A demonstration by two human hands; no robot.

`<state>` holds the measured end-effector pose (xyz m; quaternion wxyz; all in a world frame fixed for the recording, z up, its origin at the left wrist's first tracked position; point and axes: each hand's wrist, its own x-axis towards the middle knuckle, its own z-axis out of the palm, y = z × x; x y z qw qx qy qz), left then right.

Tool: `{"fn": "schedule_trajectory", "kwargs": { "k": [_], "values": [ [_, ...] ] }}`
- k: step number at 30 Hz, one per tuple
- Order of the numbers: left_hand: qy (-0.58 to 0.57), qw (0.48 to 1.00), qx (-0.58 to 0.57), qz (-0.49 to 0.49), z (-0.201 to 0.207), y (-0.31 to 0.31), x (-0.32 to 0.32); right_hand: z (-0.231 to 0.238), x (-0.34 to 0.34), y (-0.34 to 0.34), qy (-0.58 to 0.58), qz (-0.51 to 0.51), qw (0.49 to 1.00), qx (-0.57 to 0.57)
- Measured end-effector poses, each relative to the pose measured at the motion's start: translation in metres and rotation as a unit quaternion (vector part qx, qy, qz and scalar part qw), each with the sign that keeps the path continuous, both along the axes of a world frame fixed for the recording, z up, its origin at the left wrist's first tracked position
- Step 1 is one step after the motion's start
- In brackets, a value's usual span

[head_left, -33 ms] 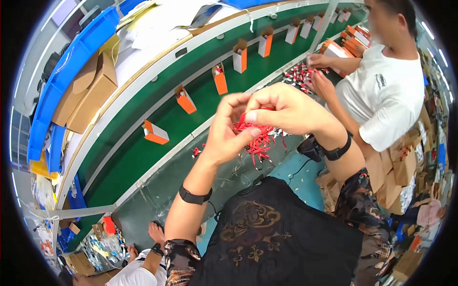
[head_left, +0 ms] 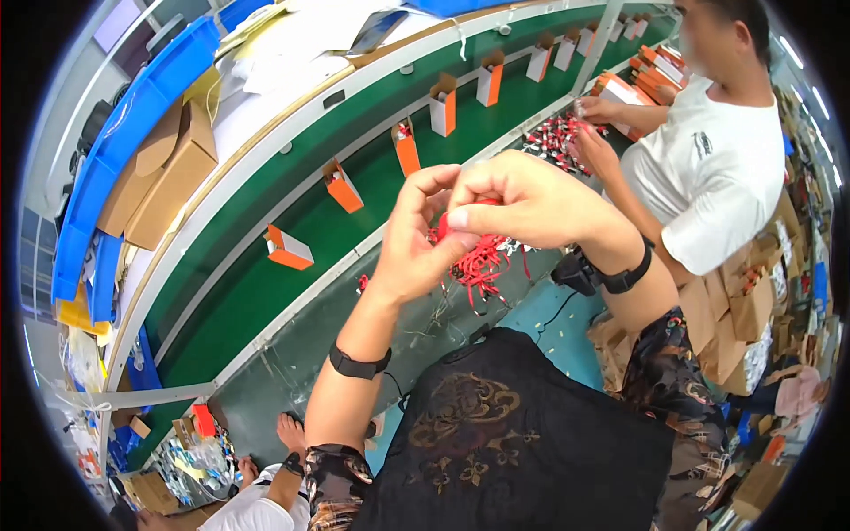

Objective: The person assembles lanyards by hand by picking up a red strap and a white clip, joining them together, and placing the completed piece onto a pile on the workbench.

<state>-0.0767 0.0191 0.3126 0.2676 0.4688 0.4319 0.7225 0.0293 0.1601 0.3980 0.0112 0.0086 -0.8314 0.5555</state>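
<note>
My left hand (head_left: pixel 409 243) and my right hand (head_left: pixel 531 202) meet over the work surface, fingers curled inward. Between their fingertips they pinch a small red piece (head_left: pixel 444 227), mostly covered by the fingers, so its exact kind does not show. Just below lies a tangled heap of thin red cords (head_left: pixel 481 265) with dark and white ends, partly hidden behind my hands. A small red bit (head_left: pixel 362 283) rests apart from the heap, beside my left wrist.
A green conveyor belt (head_left: pixel 230 305) runs beyond the hands, carrying a row of open orange-and-white boxes (head_left: pixel 343 188). At right, a co-worker in a white shirt (head_left: pixel 726 177) handles pieces over another red-and-white heap (head_left: pixel 560 142). Another person (head_left: pixel 266 504) is at lower left.
Both hands have shifted very slightly, and the fingertips sit a little differently around the red piece. The co-worker's hands at right have moved a little.
</note>
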Motion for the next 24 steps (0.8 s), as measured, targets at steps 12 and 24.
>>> {"fn": "schedule_trajectory", "kwargs": {
  "k": [12,24],
  "values": [
    [0.043,0.99,-0.111,-0.074,-0.046,-0.026,0.023,0.037,-0.002,-0.036,0.053,-0.023,0.998,0.025],
    [-0.126,0.901,-0.385,0.158,-0.144,-0.088,0.047,-0.244,0.038,0.063,-0.036,-0.216,0.97,-0.104]
  ]
}}
